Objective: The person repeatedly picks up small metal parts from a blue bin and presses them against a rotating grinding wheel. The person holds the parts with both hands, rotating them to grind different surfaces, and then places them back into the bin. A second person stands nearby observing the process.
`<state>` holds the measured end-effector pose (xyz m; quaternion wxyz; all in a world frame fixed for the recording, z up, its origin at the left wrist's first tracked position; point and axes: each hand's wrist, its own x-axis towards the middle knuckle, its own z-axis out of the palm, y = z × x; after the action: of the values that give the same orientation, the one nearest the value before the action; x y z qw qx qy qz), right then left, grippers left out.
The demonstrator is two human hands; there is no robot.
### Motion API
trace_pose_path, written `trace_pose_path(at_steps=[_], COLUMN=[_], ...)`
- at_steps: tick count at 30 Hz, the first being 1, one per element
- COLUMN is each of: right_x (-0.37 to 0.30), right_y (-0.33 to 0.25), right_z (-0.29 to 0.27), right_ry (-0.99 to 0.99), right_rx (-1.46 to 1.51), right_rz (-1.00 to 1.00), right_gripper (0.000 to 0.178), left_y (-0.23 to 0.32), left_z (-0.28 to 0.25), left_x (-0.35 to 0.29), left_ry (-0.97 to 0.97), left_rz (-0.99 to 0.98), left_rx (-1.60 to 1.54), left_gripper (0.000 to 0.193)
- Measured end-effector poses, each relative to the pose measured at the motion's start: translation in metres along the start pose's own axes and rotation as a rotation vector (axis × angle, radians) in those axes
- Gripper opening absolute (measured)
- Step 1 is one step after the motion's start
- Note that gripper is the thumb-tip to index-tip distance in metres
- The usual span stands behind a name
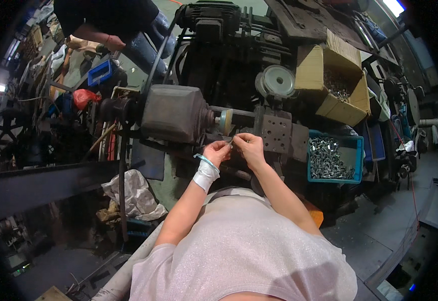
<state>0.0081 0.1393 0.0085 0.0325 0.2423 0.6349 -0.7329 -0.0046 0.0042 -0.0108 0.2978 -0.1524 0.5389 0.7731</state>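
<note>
Head view: the fingertips of the left hand (218,152) and the right hand (249,149) are pinched together around a small piece (230,142), which sits just below the yellow-rimmed wheel (226,122). Most of the piece is covered by the fingers (its shape and far end cannot be made out). The remaining fingers of both hands curl inward, partly out of sight. At upper left a co-worker (109,19) is cut off by the frame, and dark shadow swallows the machine's underside.

Room around the hands is narrow: the wheel and its grey housing (173,113) bound the left, the perforated block (277,133) stands just beside the right hand, and the wearer's torso closes the near side. Farther right, past the blue crate (361,160) of metal parts (328,156), grey floor (367,248) stretches toward the rim.
</note>
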Motion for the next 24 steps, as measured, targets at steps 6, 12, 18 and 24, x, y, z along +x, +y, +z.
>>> trace_pose_path(at_steps=[6, 12, 18, 24], right_x=[0.006, 0.017, 0.03, 0.032], right_y=[0.004, 0.014, 0.016, 0.014], right_z=[0.001, 0.004, 0.006, 0.011], right_ry=[0.043, 0.116, 0.157, 0.17], right_rx=[-0.102, -0.048, -0.113, -0.18], right_rz=[-0.073, -0.059, -0.039, -0.089], right_gripper=[0.018, 0.016, 0.014, 0.012], left_y=[-0.001, 0.004, -0.012, -0.018], left_z=[0.003, 0.014, 0.008, 0.004], left_x=[0.011, 0.01, 0.029, 0.034], left_ry=[0.07, 0.084, 0.082, 0.106], left_rz=[0.126, 0.063, 0.114, 0.186], left_rx=[0.233, 0.208, 0.187, 0.133], left_gripper=[0.016, 0.016, 0.018, 0.015])
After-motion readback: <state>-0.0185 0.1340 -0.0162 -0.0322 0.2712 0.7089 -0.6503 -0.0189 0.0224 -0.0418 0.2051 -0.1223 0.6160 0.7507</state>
